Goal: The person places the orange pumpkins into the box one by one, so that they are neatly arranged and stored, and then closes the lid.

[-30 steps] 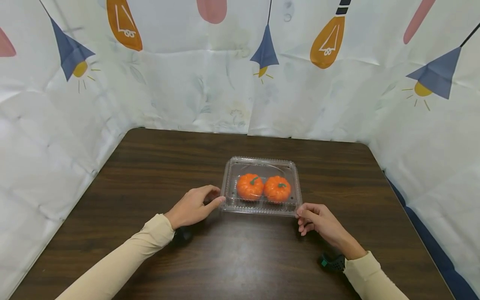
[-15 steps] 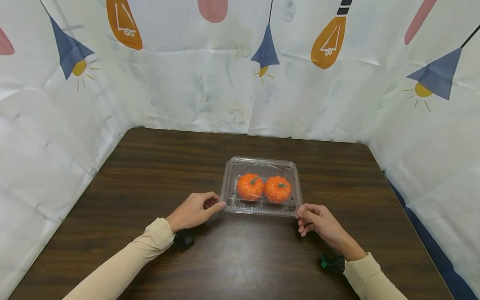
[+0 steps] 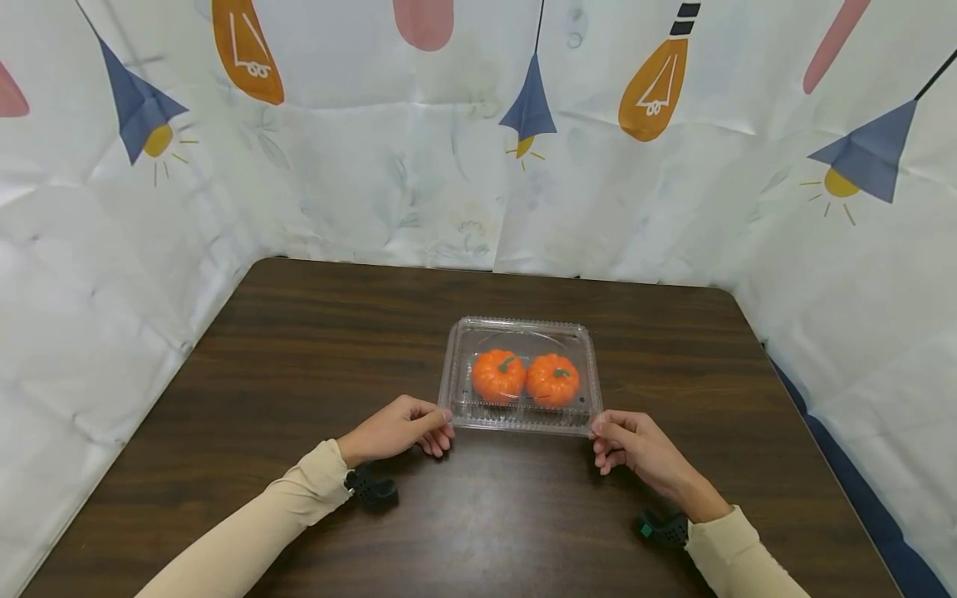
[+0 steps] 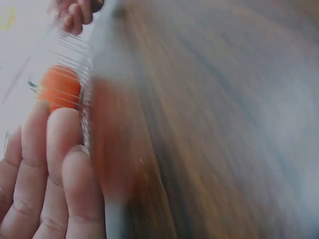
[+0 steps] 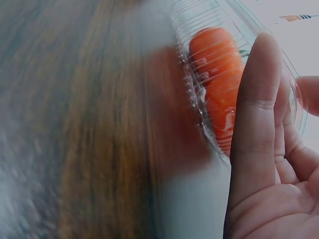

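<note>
A clear plastic clamshell box (image 3: 521,421) lies on the table with its lid over two small orange pumpkins, a left one (image 3: 498,376) and a right one (image 3: 553,380), both with green stems. My left hand (image 3: 396,429) pinches the near left corner between thumb and fingers. At the near right corner, my right hand (image 3: 635,444) holds the edge the same way, its other fingers curled below. The left wrist view shows left fingers (image 4: 65,144) by the ridged wall. Part of the box is hidden behind the right hand in the right wrist view.
The dark wood-grain table (image 3: 478,515) extends around the box on all sides. A white printed curtain (image 3: 359,183) hangs along its back and both sides. Black wrist devices (image 3: 371,490) sit under the wrists.
My left hand has slid from the box's left side down to its near left corner and now pinches it. The right hand and the box have stayed put.
</note>
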Tool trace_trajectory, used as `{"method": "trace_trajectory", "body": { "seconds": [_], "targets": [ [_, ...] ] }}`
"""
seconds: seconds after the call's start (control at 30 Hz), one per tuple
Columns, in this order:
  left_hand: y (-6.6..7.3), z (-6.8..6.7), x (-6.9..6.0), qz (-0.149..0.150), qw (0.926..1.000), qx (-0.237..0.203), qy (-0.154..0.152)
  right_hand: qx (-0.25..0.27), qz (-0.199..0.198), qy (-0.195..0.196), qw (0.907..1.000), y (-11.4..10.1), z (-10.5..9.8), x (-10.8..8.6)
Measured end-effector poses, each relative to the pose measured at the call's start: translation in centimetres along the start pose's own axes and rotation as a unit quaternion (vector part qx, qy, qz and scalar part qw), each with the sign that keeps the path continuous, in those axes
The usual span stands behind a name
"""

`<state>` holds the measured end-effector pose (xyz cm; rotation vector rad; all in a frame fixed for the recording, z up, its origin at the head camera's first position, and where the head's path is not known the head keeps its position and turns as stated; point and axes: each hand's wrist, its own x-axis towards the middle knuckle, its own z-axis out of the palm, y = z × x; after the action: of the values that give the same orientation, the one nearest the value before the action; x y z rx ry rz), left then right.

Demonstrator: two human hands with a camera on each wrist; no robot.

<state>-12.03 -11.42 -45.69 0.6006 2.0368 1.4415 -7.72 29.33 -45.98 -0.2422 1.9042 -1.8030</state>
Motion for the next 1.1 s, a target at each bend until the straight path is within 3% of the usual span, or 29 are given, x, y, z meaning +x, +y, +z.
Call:
{"method": "trace_trajectory", "body": {
  "seconds": [0.2,0.37,0.6,1.1],
  "targets": [
    [-0.3,0.3,0.1,-0.006,0.9939,-0.107,-0.023,0.052,0.009,-0.025,0.9983,0.0,0.0,0.2],
    [-0.5,0.6,0.2,-0.009,0.9888,-0.147,-0.025,0.088,0.008,-0.051,0.9948,0.2,0.2,0.3],
    [-1.2,0.9,0.2,-0.009,0.9858,-0.165,-0.028,0.113,0.005,-0.065,0.9914,0.5,0.3,0.3],
    [-1.1,1.4,0.2,-0.011,0.9843,-0.176,0.01,0.118,-0.028,-0.047,0.9915,0.7,0.7,0.5]
  ]
}}
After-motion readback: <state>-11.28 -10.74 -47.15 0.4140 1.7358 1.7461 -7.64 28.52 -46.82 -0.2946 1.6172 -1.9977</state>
